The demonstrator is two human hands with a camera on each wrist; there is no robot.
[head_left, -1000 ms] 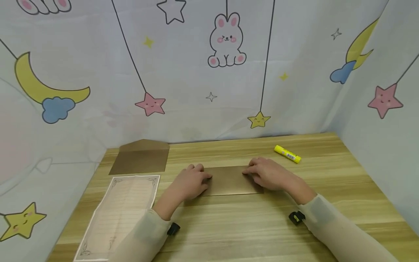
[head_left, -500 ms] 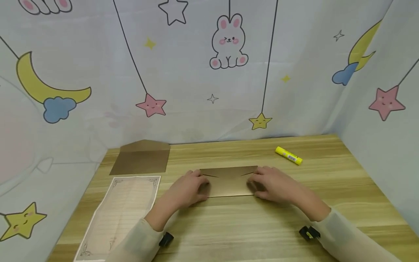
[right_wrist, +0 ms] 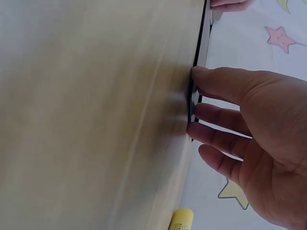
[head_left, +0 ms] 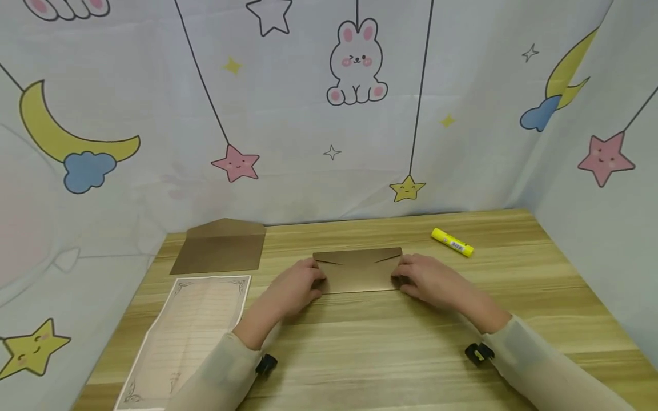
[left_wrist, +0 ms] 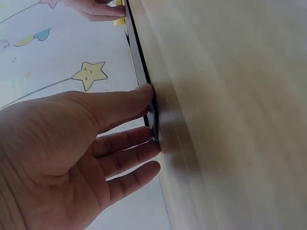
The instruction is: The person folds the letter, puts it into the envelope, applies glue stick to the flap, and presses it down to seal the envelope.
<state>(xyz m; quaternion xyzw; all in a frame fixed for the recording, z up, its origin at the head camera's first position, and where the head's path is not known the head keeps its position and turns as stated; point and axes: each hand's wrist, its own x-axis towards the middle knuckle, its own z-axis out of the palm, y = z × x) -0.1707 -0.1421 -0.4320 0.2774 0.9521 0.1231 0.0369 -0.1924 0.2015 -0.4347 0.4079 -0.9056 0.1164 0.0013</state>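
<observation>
In the head view, a brown envelope [head_left: 357, 278] lies mid-table, two slanting seams showing near its far edge. Its left end is pinched by my left hand [head_left: 295, 287], its right end by my right hand [head_left: 430, 281]. The left wrist view shows the thumb of the left hand [left_wrist: 72, 148] on the envelope's near edge [left_wrist: 138, 60], with fingertips at its end. Likewise, in the right wrist view, thumb and fingertips of the right hand [right_wrist: 268, 139] hold the envelope's corner [right_wrist: 204, 40] low at the tabletop.
Another brown envelope [head_left: 218, 254], its pointed flap spread out, lies at the back left. A lined sheet of letter paper [head_left: 192, 325] with a decorated border lies in front of it. At the back right is a yellow glue stick [head_left: 452, 242]. A printed curtain [head_left: 298, 114] hangs behind the table.
One second ago the envelope showed a plain face with both hands on it; the slanting seams now show. Over the last half second both hands and the envelope have shifted slightly away from me.
</observation>
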